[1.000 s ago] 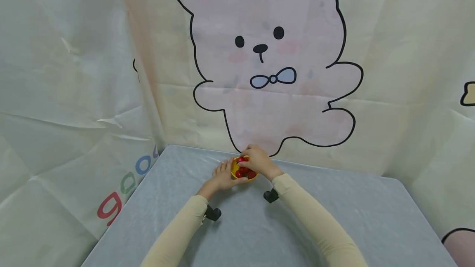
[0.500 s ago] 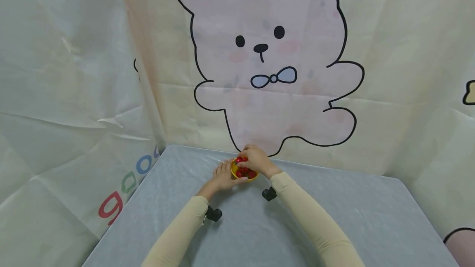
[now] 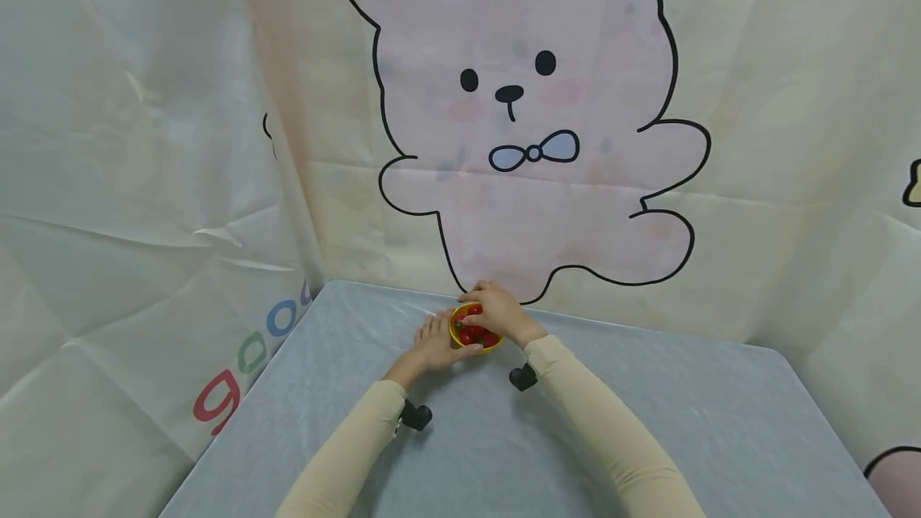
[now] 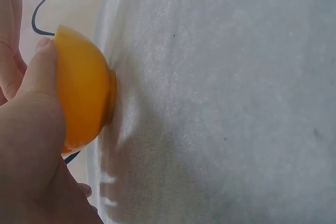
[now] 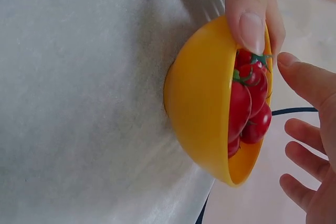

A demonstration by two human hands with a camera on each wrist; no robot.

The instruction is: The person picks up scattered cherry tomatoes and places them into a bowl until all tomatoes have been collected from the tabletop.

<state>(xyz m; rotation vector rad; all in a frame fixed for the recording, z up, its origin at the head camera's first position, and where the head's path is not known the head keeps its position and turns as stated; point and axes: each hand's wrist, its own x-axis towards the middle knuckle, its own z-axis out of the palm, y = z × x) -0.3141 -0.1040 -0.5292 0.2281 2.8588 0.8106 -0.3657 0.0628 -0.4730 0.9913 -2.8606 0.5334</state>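
Note:
A yellow bowl [image 5: 199, 93] stands upright near the far edge of the table, holding several red cherry tomatoes [image 5: 257, 121] with green stems. My left hand [image 3: 434, 344] holds the bowl from its left side. In the left wrist view its thumb [image 4: 42, 69] lies along the bowl's wall, up to the rim. Over the bowl's opening hovers my right hand [image 3: 501, 313], fingers loosely bent and spread. The right wrist view shows nothing between its fingers and thumb, which are apart from the tomatoes.
A grey cloth covers the table [image 3: 475, 438]. Behind it hangs a pale curtain with a cartoon bear [image 3: 532, 206], close to the bowl. Another curtain [image 3: 144, 222] borders the left side. Black wrist devices [image 3: 416, 416] hang under both forearms.
The tomatoes by the right fingers have shifted within the bowl, and the right fingers have moved slightly. The left hand stays on the bowl, which has hardly moved.

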